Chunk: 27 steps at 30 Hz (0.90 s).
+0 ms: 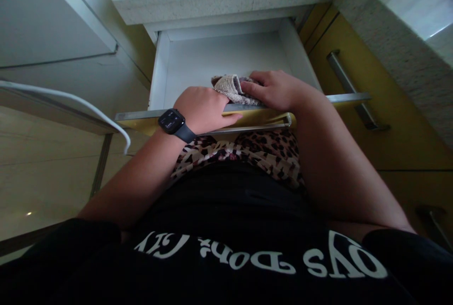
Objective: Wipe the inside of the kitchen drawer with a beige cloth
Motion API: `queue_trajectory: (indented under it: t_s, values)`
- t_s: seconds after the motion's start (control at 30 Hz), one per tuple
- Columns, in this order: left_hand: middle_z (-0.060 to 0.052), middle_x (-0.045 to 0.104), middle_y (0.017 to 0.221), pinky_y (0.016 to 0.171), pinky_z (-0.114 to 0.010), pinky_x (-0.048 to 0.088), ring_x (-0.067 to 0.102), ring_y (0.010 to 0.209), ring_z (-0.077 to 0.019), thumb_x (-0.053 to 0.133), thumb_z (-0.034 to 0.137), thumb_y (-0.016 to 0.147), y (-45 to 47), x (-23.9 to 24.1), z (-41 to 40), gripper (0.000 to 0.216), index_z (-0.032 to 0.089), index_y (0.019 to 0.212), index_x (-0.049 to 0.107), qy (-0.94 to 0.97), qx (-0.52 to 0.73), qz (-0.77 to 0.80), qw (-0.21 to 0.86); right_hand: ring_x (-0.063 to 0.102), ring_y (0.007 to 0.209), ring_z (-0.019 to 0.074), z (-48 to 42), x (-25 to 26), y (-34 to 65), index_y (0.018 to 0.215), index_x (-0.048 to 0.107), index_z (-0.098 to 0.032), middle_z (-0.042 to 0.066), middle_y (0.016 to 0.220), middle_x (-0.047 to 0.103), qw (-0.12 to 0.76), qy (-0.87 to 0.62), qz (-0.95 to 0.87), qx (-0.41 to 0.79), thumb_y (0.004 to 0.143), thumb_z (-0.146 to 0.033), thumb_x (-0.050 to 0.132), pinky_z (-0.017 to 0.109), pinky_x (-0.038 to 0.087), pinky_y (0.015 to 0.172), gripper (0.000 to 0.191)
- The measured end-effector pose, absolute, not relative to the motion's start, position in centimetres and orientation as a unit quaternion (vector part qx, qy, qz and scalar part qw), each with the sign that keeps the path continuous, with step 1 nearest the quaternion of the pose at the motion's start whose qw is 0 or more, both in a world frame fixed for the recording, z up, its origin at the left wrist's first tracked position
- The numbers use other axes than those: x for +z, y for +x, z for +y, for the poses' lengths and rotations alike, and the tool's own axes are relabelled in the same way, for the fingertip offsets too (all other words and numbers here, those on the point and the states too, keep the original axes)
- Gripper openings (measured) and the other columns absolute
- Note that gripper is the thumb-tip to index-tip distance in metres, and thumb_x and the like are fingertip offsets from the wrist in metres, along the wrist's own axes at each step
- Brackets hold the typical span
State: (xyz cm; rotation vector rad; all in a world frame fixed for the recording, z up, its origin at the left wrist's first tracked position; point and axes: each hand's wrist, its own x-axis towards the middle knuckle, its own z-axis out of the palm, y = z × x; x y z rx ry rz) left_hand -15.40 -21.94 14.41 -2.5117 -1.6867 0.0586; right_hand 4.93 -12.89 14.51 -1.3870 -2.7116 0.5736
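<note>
A white drawer (226,52) with a yellow front (260,117) is pulled out before me. Over the top edge of that front lies my left hand (202,108), its thumb outside and its fingers curled inward, gripping the panel; a dark smartwatch sits on the wrist. My right hand (278,88) presses a crumpled grey-beige cloth (230,88) against the inner side of the front, its fingers closed on the cloth. The fingertips of my left hand are hidden behind the edge, close to the cloth.
A stone countertop (198,0) overhangs the drawer at the back. Yellow cabinet fronts with a metal handle (348,83) stand at the right. A white cable (71,95) hangs at the left, beside a pale cabinet (46,21).
</note>
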Motion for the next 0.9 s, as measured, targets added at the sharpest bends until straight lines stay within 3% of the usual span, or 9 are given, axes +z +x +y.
queue_trajectory:
  t_s: [0.9]
  values:
    - [-0.018, 0.075, 0.09, 0.075, -0.042, 0.05, 0.07, 0.083, -0.0322, 0.043, 0.07, 0.094, -15.36, 14.05, -21.72, 0.067, 0.014, 0.104, 0.079, -0.821, 0.013, -0.569, 0.048, 0.051, 0.076, 0.0148, -12.69, 14.38, 5.12, 0.107, 0.066, -0.013, 0.012, 0.092, 0.063, 0.02, -0.435, -0.881, 0.186, 0.098, -0.075, 0.032, 0.027, 0.032, 0.07, 0.071]
